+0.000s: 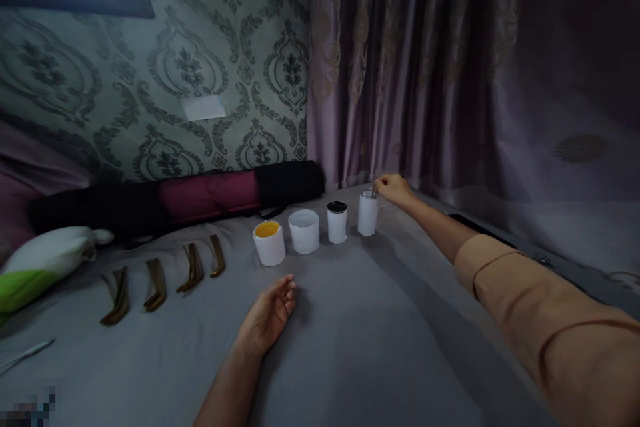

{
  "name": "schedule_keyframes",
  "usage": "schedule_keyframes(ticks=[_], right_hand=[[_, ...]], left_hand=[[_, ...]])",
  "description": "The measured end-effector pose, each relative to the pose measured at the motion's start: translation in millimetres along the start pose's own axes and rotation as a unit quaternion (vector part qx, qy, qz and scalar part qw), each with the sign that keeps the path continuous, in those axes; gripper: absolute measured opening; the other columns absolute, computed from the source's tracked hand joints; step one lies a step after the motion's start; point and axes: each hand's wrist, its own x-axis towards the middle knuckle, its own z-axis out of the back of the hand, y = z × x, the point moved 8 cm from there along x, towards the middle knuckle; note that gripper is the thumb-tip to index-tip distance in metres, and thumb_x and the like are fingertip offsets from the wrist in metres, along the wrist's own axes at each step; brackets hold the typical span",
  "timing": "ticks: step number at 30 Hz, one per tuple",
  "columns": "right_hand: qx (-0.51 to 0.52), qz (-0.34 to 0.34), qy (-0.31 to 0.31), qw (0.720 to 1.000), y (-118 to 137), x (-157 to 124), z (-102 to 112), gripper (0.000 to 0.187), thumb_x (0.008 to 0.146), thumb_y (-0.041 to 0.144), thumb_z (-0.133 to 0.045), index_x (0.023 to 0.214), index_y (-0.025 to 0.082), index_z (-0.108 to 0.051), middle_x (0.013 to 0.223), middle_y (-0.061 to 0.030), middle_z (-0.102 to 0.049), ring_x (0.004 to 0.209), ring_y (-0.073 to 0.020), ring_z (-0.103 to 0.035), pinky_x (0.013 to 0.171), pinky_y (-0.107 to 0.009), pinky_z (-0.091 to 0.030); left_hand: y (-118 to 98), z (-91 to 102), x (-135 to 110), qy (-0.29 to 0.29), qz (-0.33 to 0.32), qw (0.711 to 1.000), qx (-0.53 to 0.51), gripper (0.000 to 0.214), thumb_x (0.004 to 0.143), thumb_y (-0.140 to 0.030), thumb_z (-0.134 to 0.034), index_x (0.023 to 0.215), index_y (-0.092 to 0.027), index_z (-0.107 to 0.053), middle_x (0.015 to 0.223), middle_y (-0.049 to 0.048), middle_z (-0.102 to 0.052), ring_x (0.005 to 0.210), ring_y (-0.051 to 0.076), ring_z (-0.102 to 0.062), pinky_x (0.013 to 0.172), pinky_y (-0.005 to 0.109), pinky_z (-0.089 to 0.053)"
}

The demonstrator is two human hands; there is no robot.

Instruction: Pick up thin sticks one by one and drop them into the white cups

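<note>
Several white cups stand in a row on the grey bed sheet point(380, 340). The leftmost cup point(269, 243) holds something yellow, the second cup point(304, 231) looks white inside, the third cup point(337, 221) is dark inside. My right hand point(394, 189) reaches far out over the rightmost cup point(368, 213), fingers pinched at its rim on something small that I cannot make out. My left hand point(270, 313) lies relaxed on the sheet, palm up, fingers loosely apart and holding nothing, a little in front of the yellow-filled cup.
Several brown curved pieces point(156, 283) lie in a row at the left. A long black and maroon bag point(200, 197) lies along the patterned wall. A white and green cushion point(43, 263) sits far left. Purple curtains point(450, 67) hang behind. A pale utensil point(25, 353) lies bottom left.
</note>
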Motion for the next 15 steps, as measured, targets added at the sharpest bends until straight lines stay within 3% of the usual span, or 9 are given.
schedule_keyframes(ticks=[15], right_hand=[[0.043,-0.026,-0.020,0.999,-9.2,2.1,2.6,0.028,0.075,0.026,-0.045,0.084,0.014,-0.068,0.071,-0.0062,-0.065,0.067,-0.0151,-0.058,0.063,-0.026,-0.043]], left_hand=[[-0.6,-1.5,-1.9,0.001,-0.002,1.000,0.005,0.010,0.079,-0.008,-0.048,0.086,-0.008,-0.055,0.069,0.0043,-0.056,0.050,0.005,-0.049,0.042,0.016,-0.040]])
